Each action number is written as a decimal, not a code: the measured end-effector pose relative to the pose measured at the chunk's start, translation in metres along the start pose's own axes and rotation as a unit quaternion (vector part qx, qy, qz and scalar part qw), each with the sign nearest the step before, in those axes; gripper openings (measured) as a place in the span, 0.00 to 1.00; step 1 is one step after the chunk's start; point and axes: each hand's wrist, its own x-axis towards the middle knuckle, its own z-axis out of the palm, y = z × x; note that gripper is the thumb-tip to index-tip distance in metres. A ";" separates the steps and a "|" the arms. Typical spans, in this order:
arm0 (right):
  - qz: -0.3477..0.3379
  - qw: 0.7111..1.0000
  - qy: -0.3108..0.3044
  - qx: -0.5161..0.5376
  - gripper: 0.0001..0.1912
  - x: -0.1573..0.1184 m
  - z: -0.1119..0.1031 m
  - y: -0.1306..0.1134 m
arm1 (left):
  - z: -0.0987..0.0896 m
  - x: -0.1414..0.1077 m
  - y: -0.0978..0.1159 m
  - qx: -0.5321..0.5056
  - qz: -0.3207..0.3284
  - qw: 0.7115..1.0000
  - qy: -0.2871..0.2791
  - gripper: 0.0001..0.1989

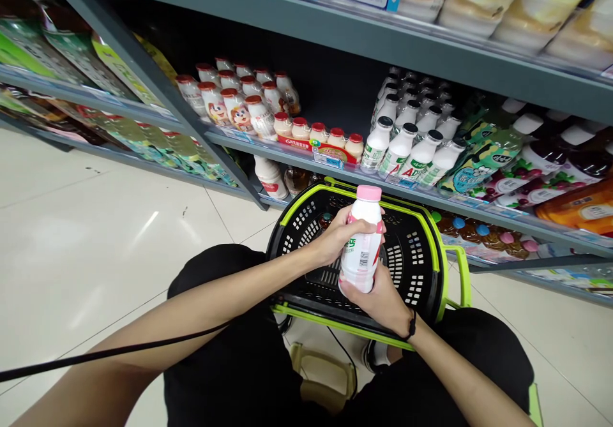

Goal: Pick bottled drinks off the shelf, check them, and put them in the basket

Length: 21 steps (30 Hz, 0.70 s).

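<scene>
Head view, the only one here: a white bottle [360, 262] with a pink cap [368, 193] is being held over a black basket [443, 296] with lime-green trim. Left hand [336, 239] is wrapped around the upper part, thumb across the front; right hand [382, 300] has its fingers closed around the bottom. So I'd call this the holding stage, cap on, label partly facing the camera. Imo any move from here calls for a steady hold, easing off one hand only once the other has the weight.

Materials-wise, the bottle looks like smooth plastic, rounded with a narrower neck, probably a bit slippery. The basket seems to be hard plastic, punched with little rectangular slots. Behind it, a grey shelf [306, 23] has squat red-capped bottles [237, 113] and slim white bottles [401, 151] with dark caps. Floor [96, 223] is glossy pale tile, with lights bouncing off it.
</scene>
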 end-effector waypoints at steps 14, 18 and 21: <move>0.004 1.000 -0.006 0.001 0.18 0.000 0.000 -0.002 | 0.000 0.000 -0.001 0.004 0.006 1.000 -0.005 0.22; -0.001 1.000 0.004 -0.001 0.18 0.000 0.001 -0.006 | -0.001 0.000 -0.001 0.001 0.004 1.000 -0.007 0.22; -0.006 1.000 0.005 -0.003 0.19 0.000 0.001 -0.005 | -0.001 0.001 -0.002 0.005 0.002 1.000 -0.002 0.23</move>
